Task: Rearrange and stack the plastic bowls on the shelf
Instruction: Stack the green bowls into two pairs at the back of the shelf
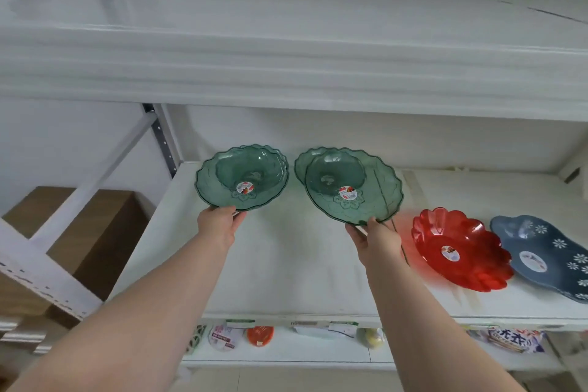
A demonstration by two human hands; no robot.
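Two see-through green plastic bowls with scalloped rims are held tilted above the white shelf (286,264). My left hand (219,226) grips the near rim of the left green bowl (222,188). My right hand (374,240) grips the near rim of the right green bowl (375,188). Behind the right bowl, a second green rim (302,162) shows at its upper left. Each bowl has a round sticker inside. A red scalloped bowl (458,251) and a blue-grey flowered bowl (547,258) lie on the shelf at the right.
An upper white shelf (286,67) hangs close above the bowls. A lower shelf (286,356) holds several packaged goods. Brown cardboard boxes (95,232) sit left of the rack behind a white diagonal brace (105,165).
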